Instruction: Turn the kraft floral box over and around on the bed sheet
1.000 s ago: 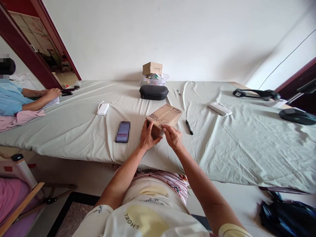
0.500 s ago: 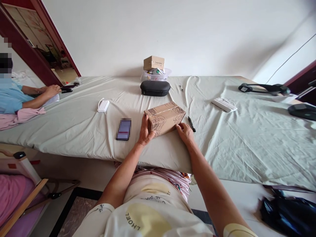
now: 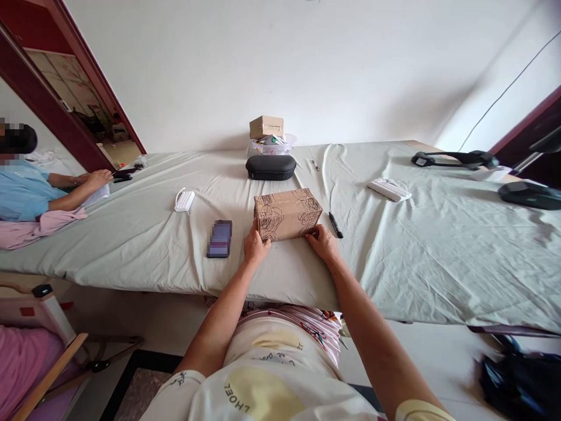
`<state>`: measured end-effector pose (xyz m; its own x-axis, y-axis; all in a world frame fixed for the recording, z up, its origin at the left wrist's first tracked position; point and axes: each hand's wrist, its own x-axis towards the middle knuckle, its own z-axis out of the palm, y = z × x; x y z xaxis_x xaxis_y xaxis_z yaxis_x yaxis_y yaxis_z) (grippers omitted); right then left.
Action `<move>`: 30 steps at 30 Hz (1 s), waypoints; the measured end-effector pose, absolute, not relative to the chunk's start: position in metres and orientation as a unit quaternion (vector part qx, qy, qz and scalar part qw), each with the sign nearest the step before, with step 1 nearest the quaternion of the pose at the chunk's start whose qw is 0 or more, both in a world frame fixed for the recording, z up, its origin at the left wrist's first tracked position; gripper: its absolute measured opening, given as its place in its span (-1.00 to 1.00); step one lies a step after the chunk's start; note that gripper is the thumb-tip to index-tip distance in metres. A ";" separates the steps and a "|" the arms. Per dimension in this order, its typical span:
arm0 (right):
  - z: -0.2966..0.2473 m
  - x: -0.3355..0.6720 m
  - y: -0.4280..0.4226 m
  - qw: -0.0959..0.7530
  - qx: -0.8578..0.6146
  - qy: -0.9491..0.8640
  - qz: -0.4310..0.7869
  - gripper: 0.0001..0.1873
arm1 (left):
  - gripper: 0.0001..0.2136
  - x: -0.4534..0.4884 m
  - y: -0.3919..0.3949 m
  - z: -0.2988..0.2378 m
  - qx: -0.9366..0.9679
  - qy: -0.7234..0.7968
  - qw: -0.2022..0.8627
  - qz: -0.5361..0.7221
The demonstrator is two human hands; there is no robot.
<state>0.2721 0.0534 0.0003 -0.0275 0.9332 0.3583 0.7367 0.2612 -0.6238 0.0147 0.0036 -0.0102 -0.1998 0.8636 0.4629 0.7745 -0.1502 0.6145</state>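
A brown cardboard box [image 3: 287, 216] with dark scribbled loops on its sides is between my two hands over the cloth-covered table. My left hand [image 3: 255, 242] grips its left end, thumb at the lower front corner. At the lower right corner, my right hand [image 3: 323, 241] holds it with the thumb in front; its other fingers are partly hidden. Just right of the box lies a black marker [image 3: 335, 225]. A phone [image 3: 220, 240] rests to the left of my left hand.
Behind the box sit a black case [image 3: 270, 168], a clear plastic tub [image 3: 289, 142] and a smaller carton [image 3: 266, 126]. White corded blocks lie left [image 3: 184, 200] and right [image 3: 390, 190]. Black devices [image 3: 456, 159] are at far right. A person in blue [image 3: 26, 190] sits at left.
The box has turned and tilted in my hands, so its scribbled front side now faces me more and less of its taped top shows. The camera view has shifted slightly upward.
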 end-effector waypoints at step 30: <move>0.020 0.259 0.033 0.568 -0.477 -0.643 0.188 -0.35 | -0.69 0.005 0.003 -0.003 0.551 0.616 0.105 0.553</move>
<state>0.2590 0.0326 0.0195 0.1011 0.8277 0.5520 0.3999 0.4743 -0.7843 0.0050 0.0026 -0.0035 -0.3698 0.7956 0.4799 0.5634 -0.2188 0.7967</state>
